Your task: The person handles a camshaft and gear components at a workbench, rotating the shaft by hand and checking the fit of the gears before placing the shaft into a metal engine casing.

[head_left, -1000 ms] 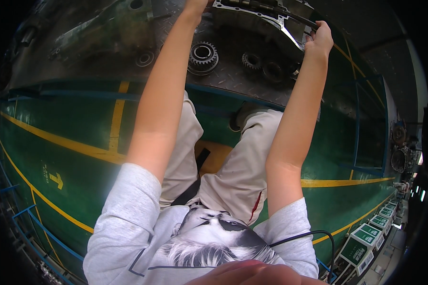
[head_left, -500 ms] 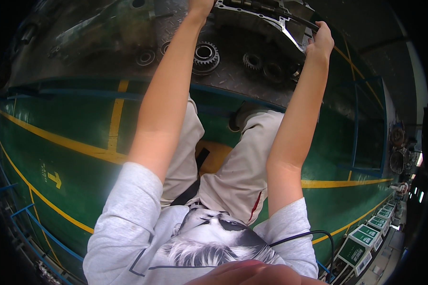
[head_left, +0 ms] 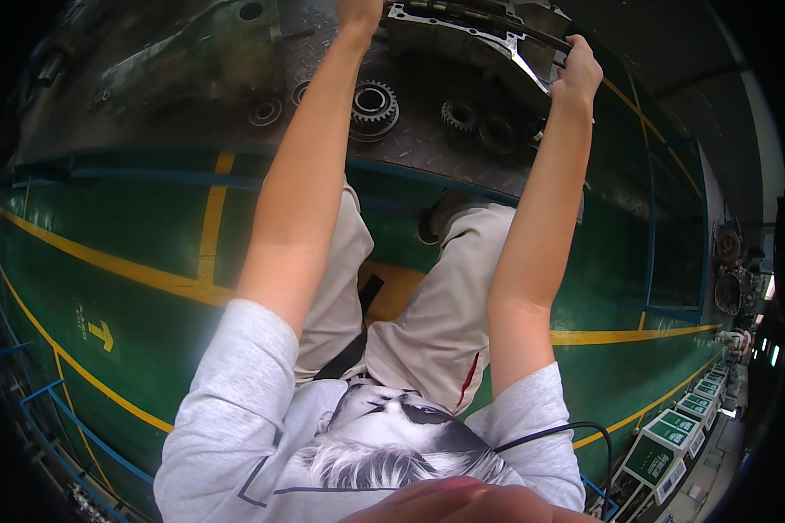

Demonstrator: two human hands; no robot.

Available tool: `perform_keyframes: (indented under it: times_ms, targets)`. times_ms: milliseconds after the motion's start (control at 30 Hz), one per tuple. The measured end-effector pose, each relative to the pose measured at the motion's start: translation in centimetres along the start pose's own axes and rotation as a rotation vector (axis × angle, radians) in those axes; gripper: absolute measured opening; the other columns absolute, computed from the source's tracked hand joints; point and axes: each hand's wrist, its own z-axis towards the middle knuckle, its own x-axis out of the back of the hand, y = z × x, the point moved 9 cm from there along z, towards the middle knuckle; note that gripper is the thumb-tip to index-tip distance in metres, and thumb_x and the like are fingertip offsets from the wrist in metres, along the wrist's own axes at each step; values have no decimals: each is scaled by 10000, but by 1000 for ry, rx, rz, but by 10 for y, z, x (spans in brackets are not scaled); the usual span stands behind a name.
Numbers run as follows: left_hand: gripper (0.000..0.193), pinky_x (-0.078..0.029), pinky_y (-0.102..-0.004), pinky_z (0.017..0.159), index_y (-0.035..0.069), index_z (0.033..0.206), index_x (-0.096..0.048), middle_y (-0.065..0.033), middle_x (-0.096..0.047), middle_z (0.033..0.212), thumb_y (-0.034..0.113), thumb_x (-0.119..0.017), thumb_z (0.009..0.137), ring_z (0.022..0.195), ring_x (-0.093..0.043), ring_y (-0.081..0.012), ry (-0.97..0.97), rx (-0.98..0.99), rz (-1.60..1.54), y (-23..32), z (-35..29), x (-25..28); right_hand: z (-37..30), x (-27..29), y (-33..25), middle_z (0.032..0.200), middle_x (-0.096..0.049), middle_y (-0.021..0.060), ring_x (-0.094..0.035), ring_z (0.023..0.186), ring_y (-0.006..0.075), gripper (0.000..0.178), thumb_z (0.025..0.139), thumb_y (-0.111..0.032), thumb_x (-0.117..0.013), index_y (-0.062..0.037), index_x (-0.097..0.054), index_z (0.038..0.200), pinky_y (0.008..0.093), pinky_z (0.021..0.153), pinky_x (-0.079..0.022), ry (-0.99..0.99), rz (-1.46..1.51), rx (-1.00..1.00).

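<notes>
Far in front, a metal gearbox housing (head_left: 516,54) with a bright, bolt-holed rim lies partly beyond the upper edge of the picture. A long dark rod (head_left: 539,37) runs across its opening. Around this rod's right end, the fingers of my right hand (head_left: 580,71) are closed. My left hand (head_left: 360,12) is at the housing's left end, with its fingers cut off by the picture edge, so I cannot tell its grip. Between my forearms, a toothed gear (head_left: 374,102) rests on a ring, and a smaller gear (head_left: 459,115) lies to its right.
The textured metal bench top (head_left: 419,150) also bears a dark ring (head_left: 498,133) and a bearing ring (head_left: 265,111). A large casing (head_left: 192,57) stands at the far left. Blue framing edges the bench. Green-and-white boxes (head_left: 650,460) line the right side.
Both hands have shifted very slightly left, along with the housing and gears in the picture. My right hand keeps its hold on the rod.
</notes>
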Motion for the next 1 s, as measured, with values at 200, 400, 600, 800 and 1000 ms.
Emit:
perform_keyframes:
  times_ms: [200, 400, 600, 800, 1000]
  targets:
    - [510, -442, -450, 735, -60, 928, -663, -198, -677, 854, 402, -460, 860, 813, -615, -336, 108, -25, 299, -18, 23, 17, 19, -1, 16, 870, -549, 66, -500, 821, 183, 267, 762, -181, -673, 19, -601, 923, 312, 825, -408, 21, -168, 62]
    - [462, -462, -356, 602, -23, 905, -613, -130, -632, 802, 406, -442, 898, 735, -610, -229, 52, 115, 20, -57, 33, 13, 17, -20, 16, 1198, -525, 240, -514, 1124, 291, 576, 752, -191, -668, 108, -458, 1198, 347, 966, -403, -167, -294, 151]
    - [435, -499, -324, 593, 0, 971, -585, -106, -615, 884, 408, -451, 903, 768, -609, -204, 45, 161, -227, -62, 34, 8, 9, -13, 12, 902, -570, 66, -518, 826, 182, 221, 803, -188, -640, -19, -579, 932, 397, 918, -351, -47, -63, 72]
    - [515, -545, -361, 755, 2, 1198, -492, -156, -621, 1033, 417, -461, 895, 869, -638, -259, 77, 341, -510, -80, 27, 4, -3, -17, 16, 990, -571, 97, -542, 967, 210, 238, 831, -179, -613, -8, -583, 993, 411, 991, -335, -129, -16, -80]
    - [494, -544, -360, 779, 17, 1221, -475, -164, -622, 1044, 387, -443, 895, 881, -640, -267, 30, 340, -562, -77, 30, 6, -15, -20, 8, 1038, -570, 104, -537, 1020, 231, 260, 836, -186, -610, -6, -599, 1024, 448, 1039, -310, -143, -14, -81]
